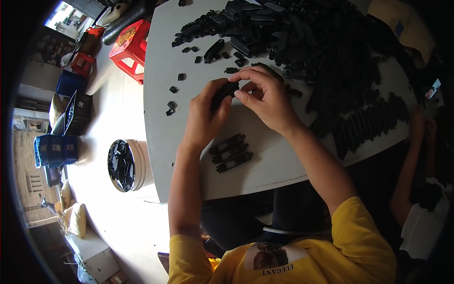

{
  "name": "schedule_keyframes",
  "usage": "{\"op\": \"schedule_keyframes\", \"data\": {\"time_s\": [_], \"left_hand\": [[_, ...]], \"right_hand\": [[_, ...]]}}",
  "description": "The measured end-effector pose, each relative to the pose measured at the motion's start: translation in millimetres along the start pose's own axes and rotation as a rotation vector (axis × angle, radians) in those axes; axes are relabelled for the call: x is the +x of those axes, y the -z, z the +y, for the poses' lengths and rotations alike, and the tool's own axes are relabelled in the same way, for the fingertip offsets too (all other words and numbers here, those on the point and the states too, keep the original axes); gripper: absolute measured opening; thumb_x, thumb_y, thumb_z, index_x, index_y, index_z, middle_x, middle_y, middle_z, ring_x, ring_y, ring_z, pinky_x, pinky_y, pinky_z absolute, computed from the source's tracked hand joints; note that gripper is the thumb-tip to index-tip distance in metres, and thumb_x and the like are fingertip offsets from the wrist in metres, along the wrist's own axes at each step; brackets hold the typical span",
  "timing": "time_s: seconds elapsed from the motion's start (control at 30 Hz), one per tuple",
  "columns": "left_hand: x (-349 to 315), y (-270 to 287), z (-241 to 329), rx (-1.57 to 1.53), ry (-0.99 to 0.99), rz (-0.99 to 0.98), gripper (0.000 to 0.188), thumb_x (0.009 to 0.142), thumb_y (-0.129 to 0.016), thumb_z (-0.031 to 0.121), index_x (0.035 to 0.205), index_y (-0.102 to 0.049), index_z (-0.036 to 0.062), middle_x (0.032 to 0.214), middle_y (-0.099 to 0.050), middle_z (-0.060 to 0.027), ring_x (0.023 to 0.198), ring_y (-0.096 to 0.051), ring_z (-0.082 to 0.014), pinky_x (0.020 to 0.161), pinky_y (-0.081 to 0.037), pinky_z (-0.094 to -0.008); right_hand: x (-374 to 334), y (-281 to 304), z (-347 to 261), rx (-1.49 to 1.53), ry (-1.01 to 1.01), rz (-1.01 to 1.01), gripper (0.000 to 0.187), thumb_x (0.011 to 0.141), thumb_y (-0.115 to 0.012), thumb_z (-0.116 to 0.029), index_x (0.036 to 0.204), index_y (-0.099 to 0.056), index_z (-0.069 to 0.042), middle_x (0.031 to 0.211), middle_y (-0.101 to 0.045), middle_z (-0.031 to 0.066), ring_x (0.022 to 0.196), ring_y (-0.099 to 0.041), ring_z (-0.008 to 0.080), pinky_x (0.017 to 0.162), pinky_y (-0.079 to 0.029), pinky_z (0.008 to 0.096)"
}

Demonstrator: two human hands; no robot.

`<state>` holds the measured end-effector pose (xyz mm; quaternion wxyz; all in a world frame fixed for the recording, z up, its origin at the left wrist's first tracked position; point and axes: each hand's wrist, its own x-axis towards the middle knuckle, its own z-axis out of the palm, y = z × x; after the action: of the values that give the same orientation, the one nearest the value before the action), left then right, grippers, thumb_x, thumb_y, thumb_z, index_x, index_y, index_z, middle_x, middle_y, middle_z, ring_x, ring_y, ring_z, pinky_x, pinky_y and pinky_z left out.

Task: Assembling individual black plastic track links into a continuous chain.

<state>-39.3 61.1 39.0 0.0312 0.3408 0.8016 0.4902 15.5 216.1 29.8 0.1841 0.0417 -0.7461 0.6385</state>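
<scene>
Over the table (175, 137), my left hand (206, 111) is wrapped round a black plastic part (223, 94). The thumb and fingertips of my right hand (272, 102) are closed at the right end of that same part. Another dark piece (270, 70) shows just beyond my right knuckles; I cannot tell whether the hand touches it. Between my forearms, several slotted black strip-like parts (230, 152) lie side by side. Small black blocks (173, 89) are scattered to the left of my left hand.
A large heap of black plastic parts (283, 35) covers the far side. A row of similar parts (369, 125) lies at right, near another person's arm (409, 165). On the floor at left stand a bucket (142, 165) of black pieces, a red stool (130, 45) and blue crates (56, 150).
</scene>
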Motion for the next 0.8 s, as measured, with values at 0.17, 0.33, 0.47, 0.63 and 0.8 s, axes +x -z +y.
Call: {"op": "schedule_keyframes", "data": {"time_s": [0.17, 0.33, 0.47, 0.63, 0.8], "left_hand": [[0, -1, 2, 0.008, -0.018, -0.01, 0.028, 0.08, -0.056, 0.003, 0.108, -0.055, -0.0001, 0.083, -0.063, -0.0135, 0.069, -0.059, -0.0177, 0.066, -0.047, -0.0267], [-2, 0, -2, -0.001, -0.053, -0.026, 0.022, 0.084, -0.054, 0.006, 0.104, -0.056, -0.0006, 0.08, -0.064, -0.0133, 0.067, -0.06, -0.0174, 0.064, -0.047, -0.0268], [-2, 2, -1, -0.065, 0.006, 0.019, 0.018, 0.09, -0.05, 0.014, 0.1, -0.058, 0.0003, 0.074, -0.063, -0.0116, 0.064, -0.059, -0.0171, 0.063, -0.047, -0.0273], [2, -1, -2, 0.12, 0.019, 0.09, 0.025, 0.094, -0.044, 0.018, 0.086, -0.061, 0.0014, 0.063, -0.059, -0.0123, 0.055, -0.056, -0.0182, 0.055, -0.044, -0.0317], [-3, -3, -25, 0.208, 0.056, 0.053, 0.031, 0.096, -0.043, 0.017, 0.083, -0.06, -0.0058, 0.066, -0.06, -0.0086, 0.062, -0.056, -0.0105, 0.054, -0.047, -0.0275]], "right_hand": [[-2, -1, 4, 0.038, -0.006, -0.021, 0.022, 0.081, -0.056, 0.008, 0.101, -0.058, -0.002, 0.099, -0.054, 0.002, 0.082, -0.056, 0.0071, 0.07, -0.048, 0.0187], [-2, -2, 4, 0.062, -0.062, -0.047, 0.02, 0.081, -0.056, 0.008, 0.098, -0.057, -0.002, 0.096, -0.054, 0.0018, 0.082, -0.056, 0.007, 0.07, -0.048, 0.0193], [-2, -4, 1, -0.012, -0.033, -0.075, 0.019, 0.08, -0.059, 0.007, 0.097, -0.058, -0.001, 0.094, -0.055, 0.0015, 0.082, -0.057, 0.0077, 0.07, -0.049, 0.0203], [-4, -1, -4, -0.272, 0.158, -0.082, 0.023, 0.074, -0.065, 0.004, 0.096, -0.061, -0.001, 0.089, -0.061, 0.0073, 0.082, -0.061, 0.016, 0.068, -0.05, 0.0244], [-13, -10, 12, -0.448, 0.277, -0.087, 0.016, 0.078, -0.063, -0.008, 0.094, -0.06, -0.006, 0.083, -0.058, 0.0095, 0.074, -0.061, 0.0243, 0.064, -0.051, 0.0333]]}}
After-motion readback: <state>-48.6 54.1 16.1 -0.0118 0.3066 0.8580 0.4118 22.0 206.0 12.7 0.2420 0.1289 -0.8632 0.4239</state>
